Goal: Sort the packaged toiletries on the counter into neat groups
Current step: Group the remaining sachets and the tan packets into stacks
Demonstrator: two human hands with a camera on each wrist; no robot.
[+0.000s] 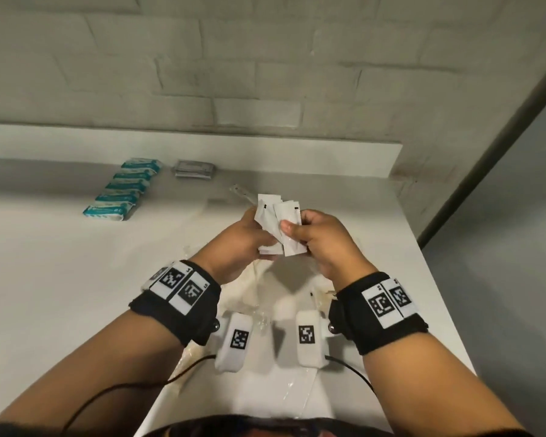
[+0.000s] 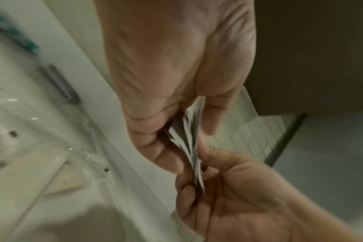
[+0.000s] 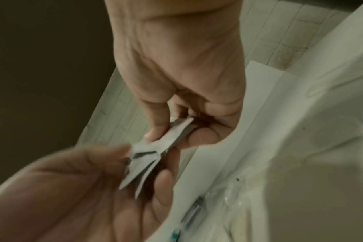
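Observation:
Both hands hold one fanned bunch of small white sachets point(image 1: 276, 220) above the middle of the white counter point(image 1: 60, 263). My left hand point(image 1: 259, 230) grips the bunch from the left; in the left wrist view its thumb and fingers point(image 2: 170, 162) pinch the sachets point(image 2: 186, 131). From the right, my right hand point(image 1: 297, 230) pinches the front sachet, thumb on top. In the right wrist view the right hand point(image 3: 174, 137) clamps the sachets point(image 3: 176, 131) and the left hand point(image 3: 144, 163) holds their other end. A row of teal-and-white packets point(image 1: 123, 190) lies at the back left, a grey stack point(image 1: 194, 168) beside it.
Crumpled clear plastic bags with cream-coloured items point(image 1: 265, 291) lie on the counter under my wrists. A clear-wrapped item point(image 1: 241, 192) lies just behind the hands. A raised ledge point(image 1: 265, 146) and tiled wall close the back. The counter's right edge point(image 1: 438, 294) drops off.

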